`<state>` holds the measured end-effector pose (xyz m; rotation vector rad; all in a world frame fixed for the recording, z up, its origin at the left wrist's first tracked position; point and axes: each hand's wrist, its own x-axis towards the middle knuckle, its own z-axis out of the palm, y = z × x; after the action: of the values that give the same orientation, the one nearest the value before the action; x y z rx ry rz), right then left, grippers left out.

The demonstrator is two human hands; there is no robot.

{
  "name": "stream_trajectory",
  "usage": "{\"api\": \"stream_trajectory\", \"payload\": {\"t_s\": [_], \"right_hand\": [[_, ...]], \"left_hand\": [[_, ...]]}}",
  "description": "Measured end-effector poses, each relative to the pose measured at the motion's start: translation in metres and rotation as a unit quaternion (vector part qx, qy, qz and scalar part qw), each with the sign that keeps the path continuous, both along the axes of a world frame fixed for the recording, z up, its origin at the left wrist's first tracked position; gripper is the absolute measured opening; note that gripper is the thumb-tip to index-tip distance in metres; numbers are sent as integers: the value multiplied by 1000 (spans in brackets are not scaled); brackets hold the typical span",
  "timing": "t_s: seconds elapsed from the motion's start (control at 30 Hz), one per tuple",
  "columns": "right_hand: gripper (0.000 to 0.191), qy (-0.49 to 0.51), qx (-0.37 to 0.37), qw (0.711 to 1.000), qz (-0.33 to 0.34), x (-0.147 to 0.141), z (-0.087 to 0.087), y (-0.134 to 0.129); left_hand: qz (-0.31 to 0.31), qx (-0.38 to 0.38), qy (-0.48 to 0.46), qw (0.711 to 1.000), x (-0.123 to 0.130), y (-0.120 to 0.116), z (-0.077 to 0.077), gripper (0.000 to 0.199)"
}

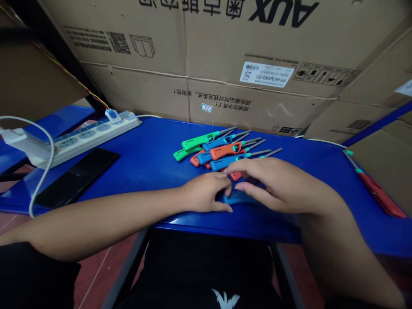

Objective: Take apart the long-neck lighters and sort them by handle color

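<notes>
My left hand [209, 192] lies low over the table's front part, its fingers curled round the end of a blue long-nosed lighter [240, 198]. Just to the right, my right hand [273, 182] is bent over the same lighter, thumb and index finger apart; its other fingers and much of that lighter are hidden. Beyond both hands lies a pile of long-nosed lighters with metal stems pointing right: a green one [197, 141] at the back left, an orange one [225, 150] on top, and a blue one [222, 162] nearest my right index finger.
A red lighter [380, 193] lies apart at the right edge of the blue table [148, 167]. On the left are a black phone [79, 176] and a white power strip [96, 133] with plugs and a looping cable. A large cardboard box [212, 56] stands behind.
</notes>
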<state>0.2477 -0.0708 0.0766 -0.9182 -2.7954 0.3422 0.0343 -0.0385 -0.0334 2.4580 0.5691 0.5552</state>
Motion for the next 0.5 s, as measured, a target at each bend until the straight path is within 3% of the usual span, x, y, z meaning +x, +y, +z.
{"api": "stream_trajectory", "payload": {"t_s": [0.1, 0.23, 0.4, 0.5], "right_hand": [[24, -4, -3, 1000, 0, 2, 1, -1], [32, -60, 34, 996, -55, -2, -2, -3], [37, -3, 14, 1000, 1, -5, -5, -5], [37, -15, 37, 999, -7, -8, -2, -8]], "left_hand": [[8, -8, 5, 1000, 0, -1, 1, 33], [18, -14, 15, 1000, 2, -3, 1, 30], [46, -38, 44, 997, 4, -8, 3, 27], [47, -38, 55, 997, 5, -7, 4, 27]]}}
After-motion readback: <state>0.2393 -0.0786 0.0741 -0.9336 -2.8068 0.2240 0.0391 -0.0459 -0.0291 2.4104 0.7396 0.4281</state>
